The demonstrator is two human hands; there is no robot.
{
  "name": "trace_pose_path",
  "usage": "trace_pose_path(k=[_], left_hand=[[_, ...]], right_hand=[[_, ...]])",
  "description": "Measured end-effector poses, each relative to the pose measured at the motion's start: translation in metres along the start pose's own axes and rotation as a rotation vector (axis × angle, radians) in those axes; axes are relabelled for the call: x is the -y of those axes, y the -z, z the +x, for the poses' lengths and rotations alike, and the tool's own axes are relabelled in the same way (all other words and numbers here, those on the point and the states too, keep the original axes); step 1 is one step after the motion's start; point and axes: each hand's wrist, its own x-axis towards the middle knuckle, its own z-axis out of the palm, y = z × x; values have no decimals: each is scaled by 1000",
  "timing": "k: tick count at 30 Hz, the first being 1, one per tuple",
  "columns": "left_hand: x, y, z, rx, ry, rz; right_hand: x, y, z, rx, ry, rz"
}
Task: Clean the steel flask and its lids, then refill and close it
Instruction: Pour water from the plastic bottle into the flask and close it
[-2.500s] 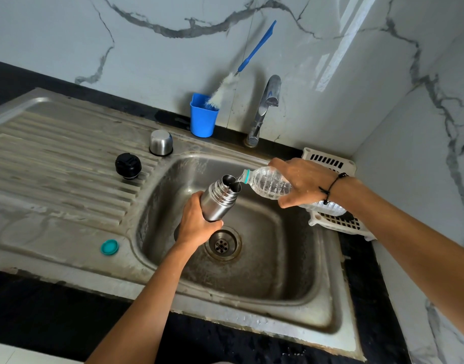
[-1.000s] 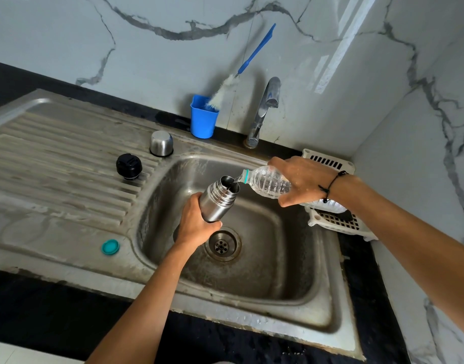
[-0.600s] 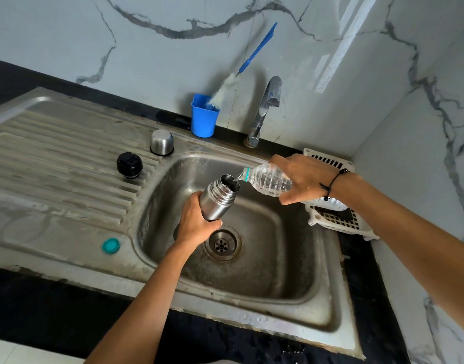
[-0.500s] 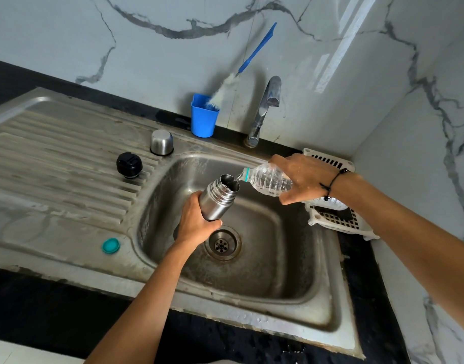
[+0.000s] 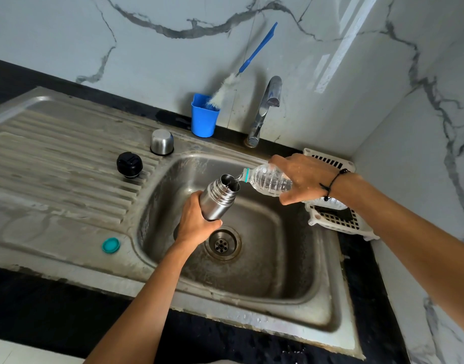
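Little has moved: both hands stay put. Left hand (image 5: pixel 196 222) grips the steel flask (image 5: pixel 217 199), tilted over the sink (image 5: pixel 252 298) so spills drain; right hand (image 5: pixel 303 178) holds the plastic bottle (image 5: pixel 267 179), neck apparently touching the flask's mouth.

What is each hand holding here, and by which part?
The left hand grips the steel flask round its lower body; the right hand grips the plastic bottle round its middle.

Home kitchen: steel sink (image 5: pixel 328 306) with ribbed drainboard at left, tap (image 5: pixel 265 109) top centre, marble-look wall tiles (image 5: pixel 152 40), black countertop (image 5: pixel 42 308) along the bottom.
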Motion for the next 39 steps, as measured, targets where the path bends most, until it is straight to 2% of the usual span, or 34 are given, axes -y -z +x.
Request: trace_pose_path(k=[39], left_hand=[[-1, 1, -1, -1, -4, -2]], right_hand=[[6, 6, -6, -16, -12, 8]])
